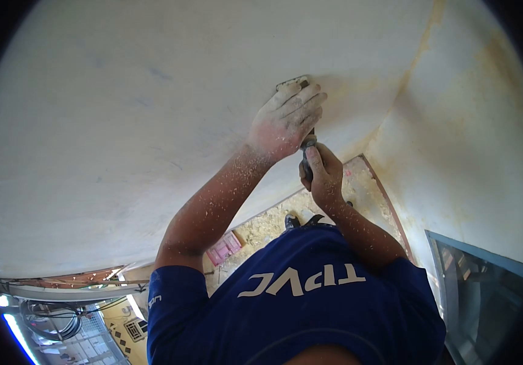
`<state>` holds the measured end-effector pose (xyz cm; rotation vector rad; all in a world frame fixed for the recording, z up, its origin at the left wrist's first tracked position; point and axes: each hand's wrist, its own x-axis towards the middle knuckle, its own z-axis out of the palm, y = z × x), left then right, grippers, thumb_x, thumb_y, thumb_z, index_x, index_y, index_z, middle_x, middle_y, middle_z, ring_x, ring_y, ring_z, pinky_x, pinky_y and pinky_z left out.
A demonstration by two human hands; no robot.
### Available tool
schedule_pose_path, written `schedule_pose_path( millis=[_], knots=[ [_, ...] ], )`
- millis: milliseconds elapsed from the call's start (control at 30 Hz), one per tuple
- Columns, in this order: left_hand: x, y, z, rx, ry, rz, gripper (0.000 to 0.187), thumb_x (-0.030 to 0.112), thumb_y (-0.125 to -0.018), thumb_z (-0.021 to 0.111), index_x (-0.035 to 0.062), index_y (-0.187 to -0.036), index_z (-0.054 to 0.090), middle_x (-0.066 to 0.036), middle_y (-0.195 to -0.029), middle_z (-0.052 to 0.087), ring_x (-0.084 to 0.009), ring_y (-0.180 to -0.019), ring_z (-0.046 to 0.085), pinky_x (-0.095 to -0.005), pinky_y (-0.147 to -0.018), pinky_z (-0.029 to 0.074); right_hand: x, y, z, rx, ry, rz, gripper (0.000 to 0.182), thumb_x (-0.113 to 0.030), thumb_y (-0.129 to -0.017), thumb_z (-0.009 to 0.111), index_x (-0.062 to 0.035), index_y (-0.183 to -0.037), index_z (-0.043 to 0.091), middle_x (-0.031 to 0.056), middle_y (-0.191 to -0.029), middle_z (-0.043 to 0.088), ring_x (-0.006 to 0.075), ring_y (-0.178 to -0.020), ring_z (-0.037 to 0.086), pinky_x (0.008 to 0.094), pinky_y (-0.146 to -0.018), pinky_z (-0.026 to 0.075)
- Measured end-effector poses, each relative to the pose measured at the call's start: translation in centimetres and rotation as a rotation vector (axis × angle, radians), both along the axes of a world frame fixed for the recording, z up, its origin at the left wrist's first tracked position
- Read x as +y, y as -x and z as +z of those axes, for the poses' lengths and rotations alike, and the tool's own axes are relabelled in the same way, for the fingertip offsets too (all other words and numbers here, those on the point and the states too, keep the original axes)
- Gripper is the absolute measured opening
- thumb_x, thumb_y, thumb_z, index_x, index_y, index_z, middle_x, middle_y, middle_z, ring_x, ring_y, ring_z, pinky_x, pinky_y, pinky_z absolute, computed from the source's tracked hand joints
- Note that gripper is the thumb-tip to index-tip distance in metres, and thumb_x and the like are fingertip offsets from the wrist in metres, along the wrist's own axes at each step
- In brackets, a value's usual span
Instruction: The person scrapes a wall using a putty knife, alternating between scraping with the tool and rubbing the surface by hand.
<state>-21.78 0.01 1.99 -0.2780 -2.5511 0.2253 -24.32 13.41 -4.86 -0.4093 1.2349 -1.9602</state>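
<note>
My right hand is wrapped around the dark handle of a flat-headed tool, thumb along the top. My left hand, coated in pale dust, lies over the tool's head with its fingers stretched out and pressing down. Only the far edge of that head shows beyond the fingers, against the whitish wall. The underside of the tool is hidden. Dust specks cover both forearms.
A corner joins a second wall with yellowish patches on the right. Below it is a blue-framed window. A pink packet lies on the dusty floor. Coiled cables hang at lower left.
</note>
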Motion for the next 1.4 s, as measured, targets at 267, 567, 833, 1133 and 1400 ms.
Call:
schedule_pose_path(
  millis=[267, 567, 833, 1133, 1400],
  knots=[
    [0.9, -0.4, -0.6, -0.035, -0.06, 0.052, 0.017, 0.011, -0.069, 0.061, 0.0065, -0.085, 0.063, -0.003, -0.114, 0.059, -0.02, -0.117, 0.049, -0.0404, -0.1, 0.037, 1.2, -0.8, -0.8, -0.072, -0.019, 0.053, 0.026, -0.024, -0.094, 0.048, 0.0006, -0.098, 0.056, -0.0021, -0.054, 0.044, 0.0033, -0.04, 0.036, 0.0188, -0.037, 0.029],
    [1.0, -1.2, -6.9, -0.025, -0.148, 0.036, 0.02, 0.012, -0.069, 0.06, 0.006, -0.088, 0.06, -0.005, -0.111, 0.06, -0.0228, -0.113, 0.051, -0.0424, -0.098, 0.038, 1.4, -1.3, -7.1, -0.035, -0.045, 0.068, 0.026, -0.023, -0.093, 0.05, 0.0019, -0.093, 0.057, -0.0019, -0.056, 0.046, 0.0037, -0.045, 0.039, 0.019, -0.04, 0.031],
    [0.9, -1.1, -6.7, -0.026, -0.126, 0.027, 0.017, 0.011, -0.07, 0.06, 0.0064, -0.087, 0.061, -0.005, -0.109, 0.061, -0.023, -0.111, 0.053, -0.0418, -0.094, 0.041, 1.3, -1.3, -7.2, -0.096, -0.002, 0.067, 0.027, -0.023, -0.094, 0.049, 0.0026, -0.098, 0.056, -0.0032, -0.054, 0.043, 0.0035, -0.043, 0.038, 0.0188, -0.039, 0.031],
    [0.5, -1.0, -6.4, -0.045, -0.127, 0.019, 0.025, 0.01, -0.063, 0.062, 0.0043, -0.087, 0.061, -0.005, -0.108, 0.06, -0.0228, -0.108, 0.054, -0.041, -0.095, 0.041, 0.8, -1.3, -6.5, -0.087, -0.023, 0.066, 0.024, -0.02, -0.094, 0.047, 0.0022, -0.096, 0.057, -0.004, -0.052, 0.041, 0.0029, -0.042, 0.035, 0.019, -0.038, 0.028],
    [0.3, -0.8, -6.6, -0.052, -0.112, 0.011, 0.02, 0.01, -0.068, 0.063, 0.0037, -0.087, 0.063, -0.005, -0.108, 0.061, -0.0223, -0.108, 0.054, -0.0406, -0.093, 0.043, 0.3, -0.7, -7.0, -0.024, 0.021, 0.092, 0.029, -0.026, -0.095, 0.044, 0.0016, -0.091, 0.053, -0.0019, -0.054, 0.038, 0.0051, -0.04, 0.033, 0.0192, -0.036, 0.028]
  ],
)
